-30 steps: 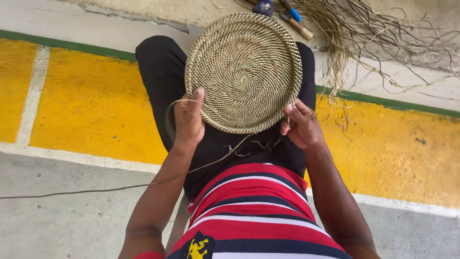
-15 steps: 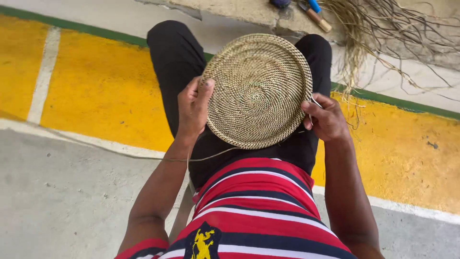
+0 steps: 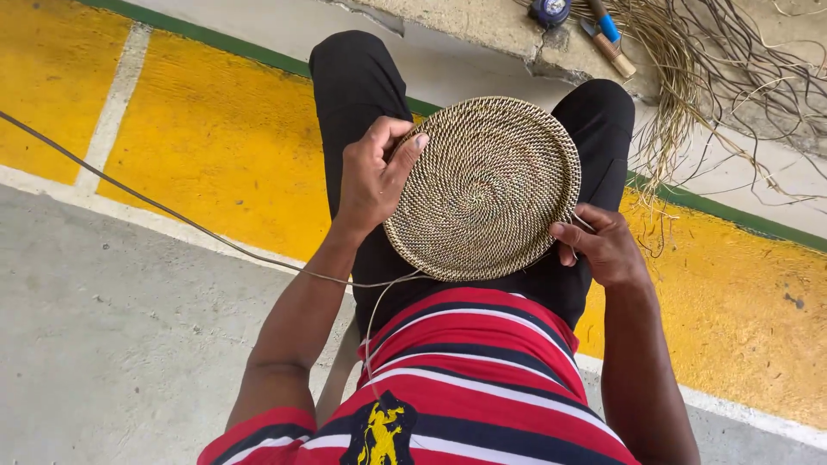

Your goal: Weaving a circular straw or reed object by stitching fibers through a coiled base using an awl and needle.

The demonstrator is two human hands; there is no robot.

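A round woven basket disc (image 3: 487, 185) of coiled tan fibre rests on my lap, over black trousers. My left hand (image 3: 372, 176) grips its left rim, thumb laid on the weave. My right hand (image 3: 603, 244) pinches the lower right rim where a thin strand leaves the coil. A long loose fibre strand (image 3: 198, 231) runs from under the disc out to the left across the floor.
A heap of raw fibre strands (image 3: 732, 77) lies at the top right beside a blue-handled tool (image 3: 607, 30) and a small round blue object (image 3: 550, 10) on a concrete ledge. Yellow painted floor with white and green lines surrounds my legs.
The disc has turned and settled lower on my lap. My left hand shifted from the lower left rim up to the left rim. The loose strand now stretches far left.
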